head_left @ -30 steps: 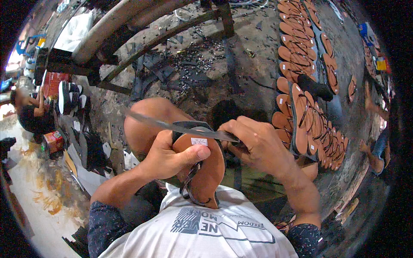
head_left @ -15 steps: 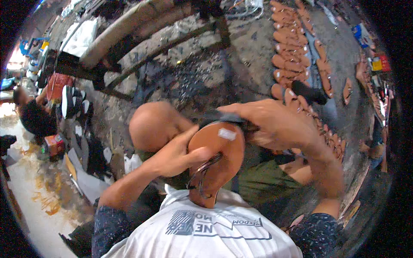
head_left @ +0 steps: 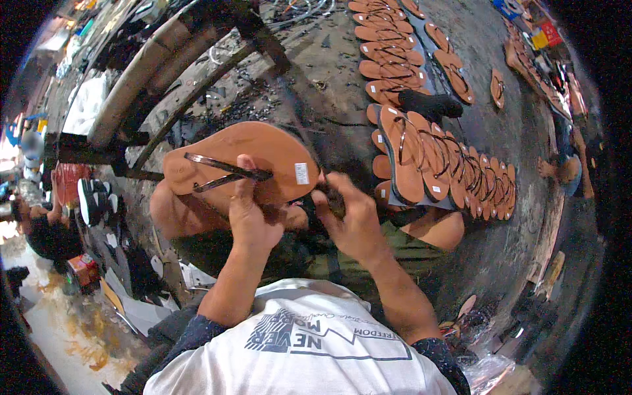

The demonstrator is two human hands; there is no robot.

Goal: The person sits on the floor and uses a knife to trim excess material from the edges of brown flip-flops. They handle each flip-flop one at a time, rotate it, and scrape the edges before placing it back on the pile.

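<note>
A tan flip-flop (head_left: 280, 148) with glossy dark brown straps and a white sticker at its toe end lies sideways in front of me, above my bent knee. My left hand (head_left: 253, 220) grips it from the near side, thumb on the footbed beside the strap and the other fingers underneath. At the toe end, my right hand (head_left: 355, 220) is closed around a small dark piece (head_left: 334, 197), close against the sole's edge. I cannot make out what kind of thing that piece is.
Rows of similar flip-flops (head_left: 401, 155) lie on the floor to the right, a black cloth-like thing (head_left: 431, 104) among them. A wooden frame (head_left: 158, 59) stands at the far left. Black-and-white footwear (head_left: 87, 201) and a person in dark clothing (head_left: 49, 230) are farther left.
The flip-flop has swung from pointing away from me to lying sideways, toe to the right. My right hand has come down and in from the upper right. My view has shifted rightward.
</note>
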